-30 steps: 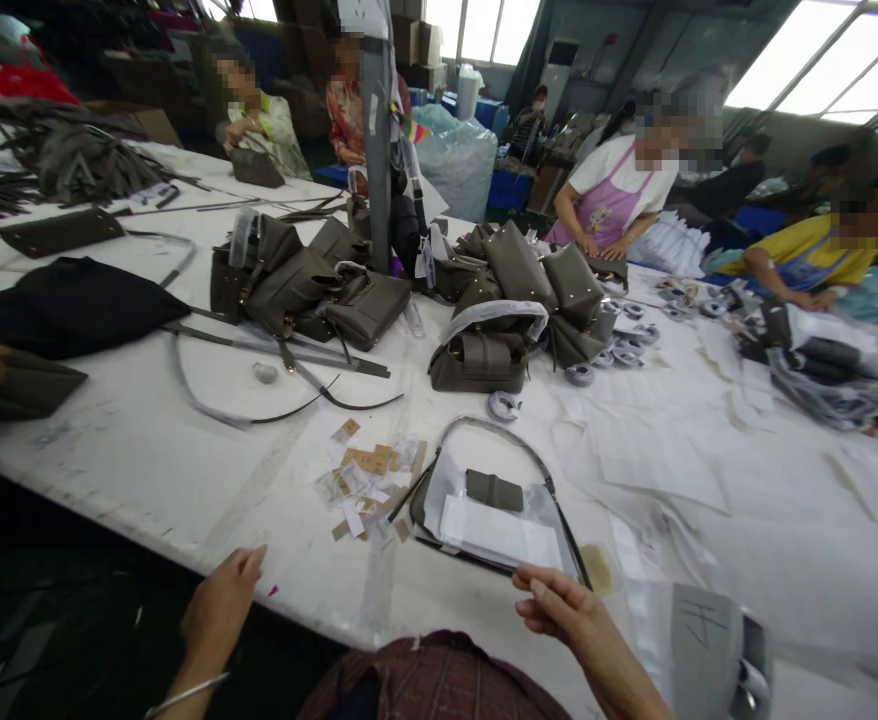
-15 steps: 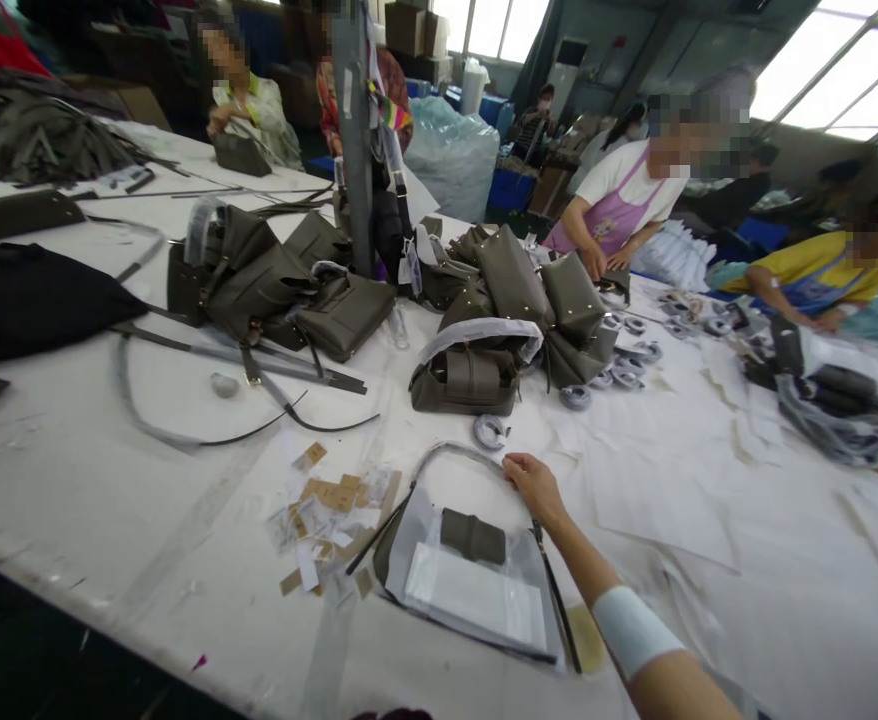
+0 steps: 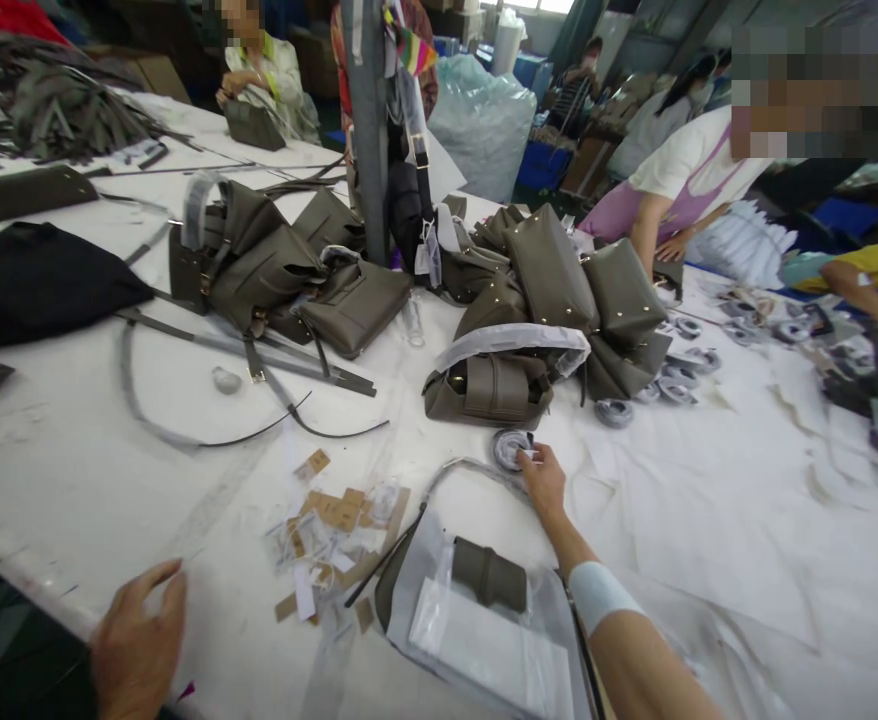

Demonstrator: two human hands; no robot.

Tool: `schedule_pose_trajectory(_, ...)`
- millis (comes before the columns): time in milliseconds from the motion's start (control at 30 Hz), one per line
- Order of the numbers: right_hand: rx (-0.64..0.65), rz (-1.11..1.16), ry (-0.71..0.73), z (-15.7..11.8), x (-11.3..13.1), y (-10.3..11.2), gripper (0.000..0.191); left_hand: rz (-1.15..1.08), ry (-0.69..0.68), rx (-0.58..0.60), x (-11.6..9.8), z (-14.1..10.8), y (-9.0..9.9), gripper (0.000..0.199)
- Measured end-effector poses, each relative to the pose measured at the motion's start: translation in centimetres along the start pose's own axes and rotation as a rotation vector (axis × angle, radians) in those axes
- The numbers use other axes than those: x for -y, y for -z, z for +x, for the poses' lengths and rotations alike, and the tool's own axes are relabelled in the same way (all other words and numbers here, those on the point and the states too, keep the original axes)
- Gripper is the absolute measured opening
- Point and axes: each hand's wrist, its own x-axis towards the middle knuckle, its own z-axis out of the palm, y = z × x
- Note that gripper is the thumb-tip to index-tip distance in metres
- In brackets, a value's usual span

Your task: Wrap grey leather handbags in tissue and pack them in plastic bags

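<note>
My right hand [image 3: 545, 478] pinches the edge of a wrapped strap coil [image 3: 512, 450] on the white table, just beyond the arched handle of the nearest bag. That bag [image 3: 398, 585] lies before me with a small olive pouch [image 3: 490, 573] and a white packet [image 3: 490, 645] on its clear wrapping. At the lower left, over the table's edge, my left hand [image 3: 139, 635] holds nothing, its thumb and forefinger curved apart. Paper tags and small clear packets [image 3: 334, 510] are scattered to the left of the bag.
Beyond the coil stands an olive bag [image 3: 495, 390], with piled bags [image 3: 551, 270] behind it. More coils [image 3: 679, 380] lie to the right. A grey post [image 3: 368, 130] rises mid-table. People work across the table. Loose straps [image 3: 206, 345] and black cloth [image 3: 41, 285] lie left.
My right hand has left the bag's handle and moved forward to take hold of the coil. My left hand has come into view at the lower left. The view has shifted.
</note>
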Motion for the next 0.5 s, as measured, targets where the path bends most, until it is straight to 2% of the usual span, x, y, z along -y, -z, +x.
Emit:
schedule_pose_trajectory(33, -0.032, 0.043, 0.071, -0.6, -0.3, 0.4, 0.046, -0.106, -0.132, -0.050, -2.4, 0.8, -1.2, 0.024)
schedule_pose_trajectory(67, -0.051, 0.087, 0.169, -1.4, -0.7, 0.9, 0.046, -0.189, -0.268, -0.044, -4.9, 1.2, -2.3, 0.024)
schedule_pose_trajectory(100, -0.044, 0.120, 0.291, -2.2, -0.9, 1.4, 0.045, -0.259, -0.388, 0.005, -7.5, 1.4, -3.5, 0.022)
schedule_pose_trajectory(167, 0.061, 0.103, 0.554, -4.2, -1.2, 2.2, 0.038, -0.387, -0.544, 0.128, -12.7, 0.9, -5.8, 0.020)
schedule_pose_trajectory(267, 0.277, -0.159, 0.792, -6.5, -0.3, 2.1, 0.030, -0.534, -0.714, 0.375, -19.8, -0.9, -9.2, 0.024)
schedule_pose_trajectory(333, 0.315, -0.379, 0.821, -7.2, 0.9, 1.2, 0.030, -0.543, -0.824, 0.527, -23.7, -2.3, -11.4, 0.033)
schedule_pose_trajectory(400, 0.282, -0.555, 0.774, -7.1, 2.3, 0.0, 0.032, -0.473, -0.910, 0.648, -26.9, -3.3, -13.3, 0.048)
schedule_pose_trajectory(500, 0.162, -0.660, 0.717, -6.1, 3.6, -1.4, 0.042, -0.380, -0.992, 0.734, -29.8, -4.3, -15.4, 0.055)
